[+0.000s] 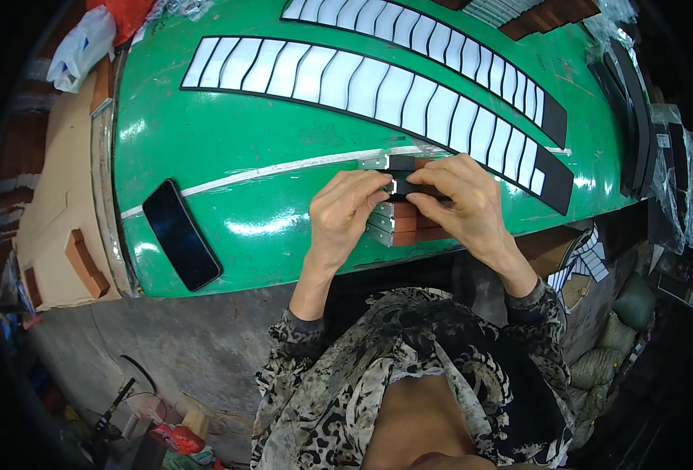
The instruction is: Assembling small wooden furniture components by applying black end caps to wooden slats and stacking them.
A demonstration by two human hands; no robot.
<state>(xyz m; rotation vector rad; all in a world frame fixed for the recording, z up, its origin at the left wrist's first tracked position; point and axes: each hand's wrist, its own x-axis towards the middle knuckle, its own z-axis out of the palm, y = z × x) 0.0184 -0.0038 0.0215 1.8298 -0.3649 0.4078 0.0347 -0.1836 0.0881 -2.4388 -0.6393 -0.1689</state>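
Over the green bench (pixel 284 196), your left hand (pixel 346 211) and right hand (pixel 460 204) both pinch a small black piece (pixel 400 185), steadying it above the stacked brown blocks (pixel 409 225).

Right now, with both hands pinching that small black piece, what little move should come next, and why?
Probably set the small black piece down onto the stack of brown blocks just beneath: the left hand and right hand both hold it directly above that stack.
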